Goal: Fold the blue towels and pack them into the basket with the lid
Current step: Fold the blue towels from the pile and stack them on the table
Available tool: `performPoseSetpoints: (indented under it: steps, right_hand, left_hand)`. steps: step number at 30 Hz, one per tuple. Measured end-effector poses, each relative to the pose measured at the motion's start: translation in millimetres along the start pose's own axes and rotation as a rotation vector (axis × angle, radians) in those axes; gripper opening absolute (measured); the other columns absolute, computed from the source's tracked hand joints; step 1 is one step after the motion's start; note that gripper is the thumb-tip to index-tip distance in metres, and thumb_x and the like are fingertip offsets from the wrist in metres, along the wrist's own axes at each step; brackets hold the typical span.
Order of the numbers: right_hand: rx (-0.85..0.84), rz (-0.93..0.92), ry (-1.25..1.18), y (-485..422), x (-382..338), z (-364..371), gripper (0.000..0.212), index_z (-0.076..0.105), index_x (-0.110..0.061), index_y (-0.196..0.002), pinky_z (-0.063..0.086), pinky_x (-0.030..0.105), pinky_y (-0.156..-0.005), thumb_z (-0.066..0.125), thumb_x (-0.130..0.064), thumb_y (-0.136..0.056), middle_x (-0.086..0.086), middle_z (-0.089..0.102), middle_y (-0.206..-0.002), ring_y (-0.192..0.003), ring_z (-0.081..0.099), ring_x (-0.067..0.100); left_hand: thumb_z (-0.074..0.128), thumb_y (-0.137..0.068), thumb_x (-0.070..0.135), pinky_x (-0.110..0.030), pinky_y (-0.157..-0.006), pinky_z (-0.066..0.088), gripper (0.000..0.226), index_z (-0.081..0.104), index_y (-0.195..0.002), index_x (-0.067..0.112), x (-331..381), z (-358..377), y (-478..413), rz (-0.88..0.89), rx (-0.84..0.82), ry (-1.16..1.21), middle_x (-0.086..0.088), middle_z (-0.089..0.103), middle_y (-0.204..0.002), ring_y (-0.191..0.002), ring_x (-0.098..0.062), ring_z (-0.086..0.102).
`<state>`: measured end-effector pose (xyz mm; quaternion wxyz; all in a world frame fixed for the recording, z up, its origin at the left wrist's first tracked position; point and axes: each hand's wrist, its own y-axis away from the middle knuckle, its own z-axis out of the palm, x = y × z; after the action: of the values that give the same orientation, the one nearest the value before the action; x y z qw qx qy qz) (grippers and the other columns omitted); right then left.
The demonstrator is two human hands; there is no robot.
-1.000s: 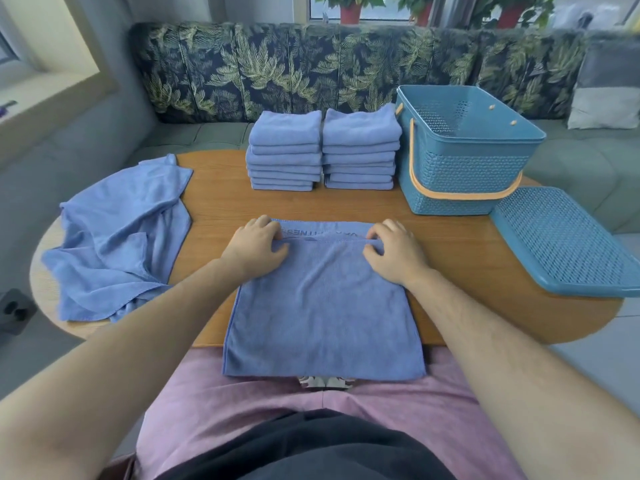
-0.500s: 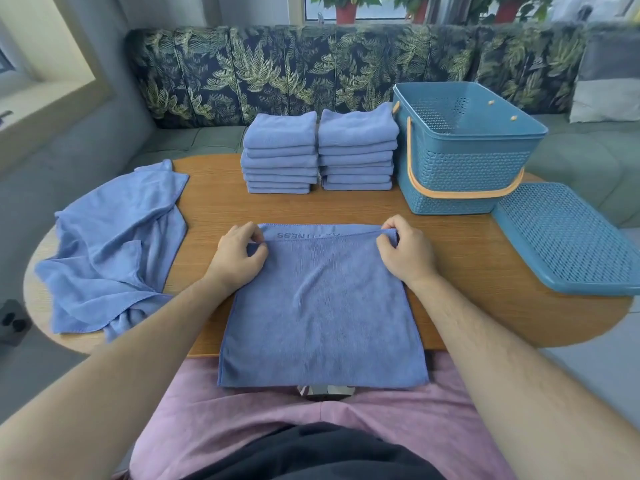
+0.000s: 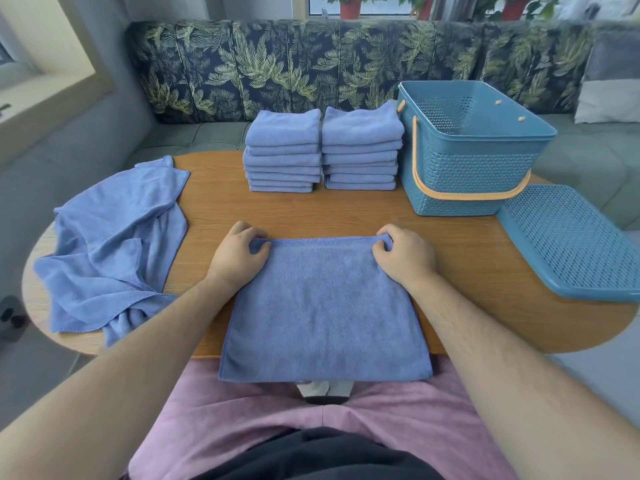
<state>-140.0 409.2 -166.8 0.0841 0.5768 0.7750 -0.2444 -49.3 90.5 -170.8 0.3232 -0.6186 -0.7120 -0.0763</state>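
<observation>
A half-folded blue towel (image 3: 325, 313) lies flat on the wooden table (image 3: 346, 213) in front of me, its near edge hanging over my lap. My left hand (image 3: 239, 258) pinches its far left corner and my right hand (image 3: 403, 256) pinches its far right corner. Two stacks of folded blue towels (image 3: 284, 152) (image 3: 362, 147) stand at the back of the table. To their right stands the teal basket (image 3: 474, 174) with an orange handle, with no towel visible in it. Its teal lid (image 3: 571, 244) lies flat at the table's right edge.
A heap of unfolded blue towels (image 3: 114, 247) covers the left end of the table. A sofa with a leaf-print back (image 3: 277, 67) runs behind the table. Bare wood shows between my towel and the stacks.
My hands slid apart from near the middle of the far edge to its two corners and pinched them. The lower layer's printed strip beyond the top edge is now covered.
</observation>
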Motion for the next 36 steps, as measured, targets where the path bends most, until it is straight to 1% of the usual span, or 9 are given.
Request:
performPoseSetpoints:
  steps: [4,7,10,12,15,20,23,33,36]
  right_hand:
    - [-0.007,-0.033,-0.009,-1.6,3.2,1.3,0.012,0.061,-0.024,-0.092,0.043,0.031,-0.064,0.051,-0.030,-0.092,-0.010,0.059,-0.096,-0.086,0.060,0.018]
    - [0.021,-0.075,-0.033,-2.6,6.0,3.5,0.013,0.057,-0.021,-0.101,0.042,0.032,-0.072,0.047,-0.027,-0.098,-0.006,0.053,-0.107,-0.103,0.051,0.017]
    - [0.033,-0.087,-0.111,-1.4,5.0,2.4,0.014,0.053,-0.018,-0.109,0.040,0.033,-0.073,0.043,-0.024,-0.102,-0.003,0.059,-0.109,-0.099,0.055,0.019]
    - [0.006,-0.062,-0.205,-0.4,5.4,0.2,0.012,0.054,-0.018,-0.109,0.045,0.036,-0.074,0.046,-0.023,-0.102,-0.004,0.062,-0.107,-0.095,0.058,0.019]
    - [-0.002,-0.036,-0.339,-4.4,7.9,-6.7,0.002,0.057,-0.019,-0.100,0.051,0.040,-0.082,0.056,-0.018,-0.098,-0.005,0.064,-0.100,-0.091,0.060,0.016]
    - [0.034,-0.058,-0.401,-20.4,-1.9,-37.7,0.006,0.066,-0.019,-0.090,0.042,0.012,-0.073,0.070,-0.014,-0.091,-0.005,0.066,-0.090,-0.081,0.060,0.008]
    - [0.070,-0.098,-0.387,-32.8,-8.9,-60.9,0.002,0.071,-0.015,-0.090,0.040,0.008,-0.071,0.073,-0.015,-0.089,0.000,0.069,-0.092,-0.081,0.062,0.012]
    - [0.168,-0.091,-0.496,-82.2,-56.8,-170.0,0.009,0.071,-0.024,-0.082,0.052,0.039,-0.081,0.077,-0.021,-0.088,0.002,0.073,-0.087,-0.086,0.068,0.024]
    - [0.154,-0.127,-0.538,-84.6,-66.9,-205.8,0.013,0.068,-0.020,-0.082,0.053,0.037,-0.081,0.078,-0.014,-0.087,0.001,0.072,-0.087,-0.082,0.067,0.018]
  left_hand:
    - [0.061,-0.095,0.021,-0.034,-0.086,0.047,0.015,0.069,-0.103,0.011,-2.5,0.1,-1.0,0.018,-0.023,-0.028,0.001,0.053,-0.102,-0.095,-0.018,0.055]
    - [0.058,-0.097,0.024,-0.039,-0.088,0.042,0.011,0.066,-0.101,0.017,-3.6,1.0,0.7,0.073,0.048,-0.106,0.003,0.057,-0.100,-0.101,-0.023,0.049]
    - [0.052,-0.100,0.027,-0.036,-0.086,0.031,0.009,0.061,-0.102,0.025,0.9,-1.0,3.0,0.051,0.058,-0.111,0.013,0.058,-0.101,-0.106,-0.018,0.046]
    - [0.052,-0.100,0.026,-0.037,-0.087,0.036,0.009,0.060,-0.103,0.027,1.0,-3.9,2.8,0.052,0.044,-0.038,0.013,0.059,-0.101,-0.100,-0.013,0.050]
    - [0.057,-0.099,0.024,-0.018,-0.083,0.040,0.006,0.061,-0.103,0.027,2.1,-15.3,-1.0,0.030,0.038,0.130,0.007,0.060,-0.100,-0.091,0.000,0.051]
    - [0.067,-0.093,0.022,-0.016,-0.068,0.040,0.009,0.059,-0.088,0.021,16.9,-45.5,-15.5,0.012,0.082,0.198,0.004,0.061,-0.086,-0.082,-0.006,0.054]
    - [0.072,-0.090,0.024,-0.019,-0.068,0.042,0.016,0.058,-0.083,0.022,26.0,-71.5,-26.4,-0.008,0.120,0.203,0.005,0.060,-0.081,-0.077,-0.008,0.053]
    - [0.084,-0.079,0.031,-0.028,-0.068,0.047,0.025,0.066,-0.078,0.014,90.7,-172.9,-72.4,0.006,0.217,0.286,0.005,0.070,-0.081,-0.072,-0.010,0.060]
    - [0.086,-0.077,0.026,-0.033,-0.070,0.049,0.024,0.065,-0.074,0.015,108.9,-205.3,-76.4,0.036,0.213,0.340,0.000,0.070,-0.078,-0.070,-0.011,0.058]
